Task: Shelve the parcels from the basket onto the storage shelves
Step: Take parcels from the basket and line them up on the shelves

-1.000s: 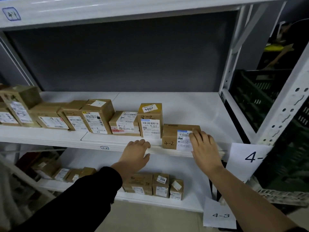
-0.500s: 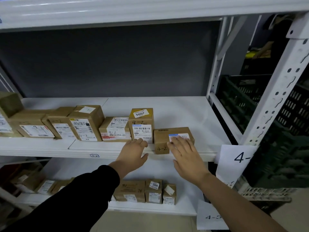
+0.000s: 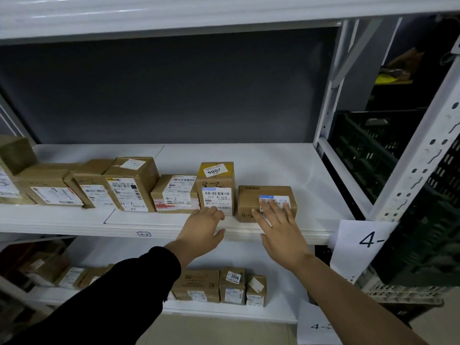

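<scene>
- Head view: I am looking at a white middle shelf (image 3: 273,165) tagged 4-2. I am using the tall parcel (image 3: 216,180) with the 2004 sticker on top as my landmark.
- Just right of the tall parcel, across a narrow gap, a low brown parcel (image 3: 249,202) is sitting near the shelf's front edge, with 4-2 handwritten on its front.
- The right hand (image 3: 278,227) is lying flat against the front of that low parcel. Its fingers are straight and spread, covering most of the white label.
- The left hand (image 3: 202,227) is hovering directly below the tall parcel at the shelf lip, fingers relaxed and close together, holding nothing. I cannot tell whether its fingertips are touching the parcel's foot.
- Left of the tall parcel, a row of brown parcels (image 3: 129,185) is running along the shelf.
- Below the tall parcel, three small parcels (image 3: 232,286) are standing side by side on the lower shelf (image 3: 281,282).
- Far right of the tall parcel, a paper sign (image 3: 358,245) starting "4-" is hanging, with a dark green crate (image 3: 368,150) sitting beyond it.
</scene>
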